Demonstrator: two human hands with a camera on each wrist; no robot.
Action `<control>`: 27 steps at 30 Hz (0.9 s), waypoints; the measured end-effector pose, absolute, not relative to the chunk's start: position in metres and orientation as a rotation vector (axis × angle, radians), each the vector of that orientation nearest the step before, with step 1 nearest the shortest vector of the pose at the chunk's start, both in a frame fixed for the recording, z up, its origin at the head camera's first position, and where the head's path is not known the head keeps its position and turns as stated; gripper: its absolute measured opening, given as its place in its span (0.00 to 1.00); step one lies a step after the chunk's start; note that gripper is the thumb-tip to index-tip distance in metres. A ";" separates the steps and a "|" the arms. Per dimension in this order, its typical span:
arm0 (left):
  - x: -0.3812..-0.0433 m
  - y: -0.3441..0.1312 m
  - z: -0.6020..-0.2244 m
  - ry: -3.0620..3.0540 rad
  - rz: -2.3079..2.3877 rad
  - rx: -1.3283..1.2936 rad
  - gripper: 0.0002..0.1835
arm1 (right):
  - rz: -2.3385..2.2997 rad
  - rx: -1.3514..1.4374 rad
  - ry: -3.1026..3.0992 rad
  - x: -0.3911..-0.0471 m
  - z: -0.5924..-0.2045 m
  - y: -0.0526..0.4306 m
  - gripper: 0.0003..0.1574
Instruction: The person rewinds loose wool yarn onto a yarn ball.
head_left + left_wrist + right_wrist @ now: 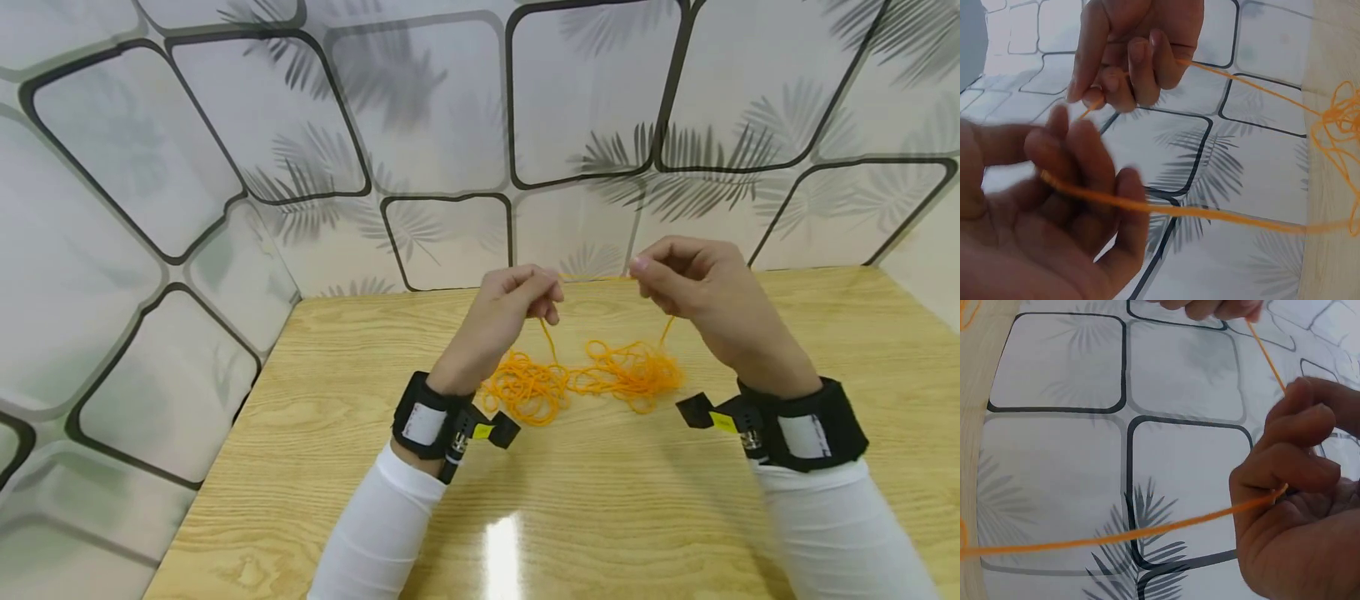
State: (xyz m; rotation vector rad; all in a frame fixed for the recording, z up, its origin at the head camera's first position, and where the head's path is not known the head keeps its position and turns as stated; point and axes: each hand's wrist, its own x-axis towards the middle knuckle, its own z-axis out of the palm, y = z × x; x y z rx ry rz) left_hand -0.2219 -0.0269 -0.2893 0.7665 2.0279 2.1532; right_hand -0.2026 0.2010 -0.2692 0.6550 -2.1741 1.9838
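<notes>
An orange string [596, 277] runs between my two raised hands in the head view. My left hand [517, 296] pinches it between thumb and forefinger, and its tail drops to the heap below. My right hand [697, 287] pinches the string on the other side, level with the left. In the left wrist view the string [1210, 214] crosses the curled fingers of the left hand [1079, 206]. From the right wrist, the string [1116, 537] passes under the curled lower fingers of the right hand [1304, 475].
Two loose orange heaps, a left one [528, 387] and a right one [637, 371], lie joined on the wooden table [337, 417]. A patterned wall [442, 108] stands right behind the table and along its left side. Both wrists wear black straps with small cameras.
</notes>
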 end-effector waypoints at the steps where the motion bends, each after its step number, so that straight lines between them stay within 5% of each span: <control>1: -0.223 -0.027 -0.289 1.975 2.286 0.679 0.17 | 2.105 0.631 -2.034 -0.203 -0.268 0.203 0.12; 7: -0.228 -0.032 -0.291 1.630 2.831 0.182 0.14 | 2.498 0.307 -1.249 -0.210 -0.265 0.213 0.15; 12: -0.230 -0.033 -0.293 1.568 2.907 0.064 0.14 | 2.452 0.150 -0.988 -0.213 -0.264 0.216 0.18; 22: -0.220 -0.019 -0.295 2.475 1.650 0.639 0.22 | 1.675 0.676 -2.431 -0.202 -0.271 0.203 0.13; 27: -0.212 -0.012 -0.297 2.570 1.275 0.893 0.22 | 1.393 0.909 -2.653 -0.203 -0.278 0.187 0.09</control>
